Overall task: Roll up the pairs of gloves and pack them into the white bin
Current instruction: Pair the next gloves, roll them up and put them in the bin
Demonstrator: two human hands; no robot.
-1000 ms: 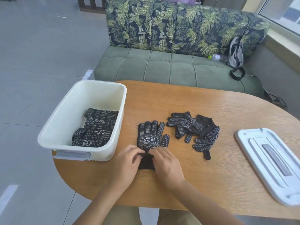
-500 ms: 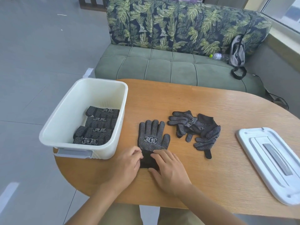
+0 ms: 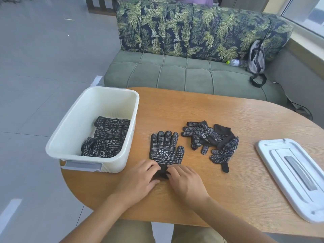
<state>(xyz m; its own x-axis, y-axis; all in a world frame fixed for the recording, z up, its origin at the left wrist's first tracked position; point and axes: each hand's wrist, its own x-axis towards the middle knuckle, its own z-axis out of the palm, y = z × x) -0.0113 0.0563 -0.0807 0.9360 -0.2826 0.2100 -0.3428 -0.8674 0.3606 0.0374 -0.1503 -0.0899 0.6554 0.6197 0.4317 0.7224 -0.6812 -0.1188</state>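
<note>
A flat pair of black dotted gloves (image 3: pixel 165 149) lies palm-side up on the wooden table (image 3: pixel 228 199), fingers pointing away from me. My left hand (image 3: pixel 138 179) and my right hand (image 3: pixel 185 181) both pinch its black cuff at the near end, and the cuff is curled up a little under my fingertips. To the left stands the white bin (image 3: pixel 70 134), holding several rolled glove pairs (image 3: pixel 107 137) in a row. A loose heap of more black gloves (image 3: pixel 212 141) lies to the right of the flat pair.
The bin's white lid (image 3: pixel 294 176) rests at the table's right edge. Behind the table stands a green sofa (image 3: pixel 175 74) with leaf-print cushions, a water bottle (image 3: pixel 235 62) and a grey bag (image 3: pixel 256 58). Grey tiled floor lies to the left.
Both hands have closed in on the cuff; my right hand, laid flat over it half a second ago, now pinches it and the cuff end starts to curl.
</note>
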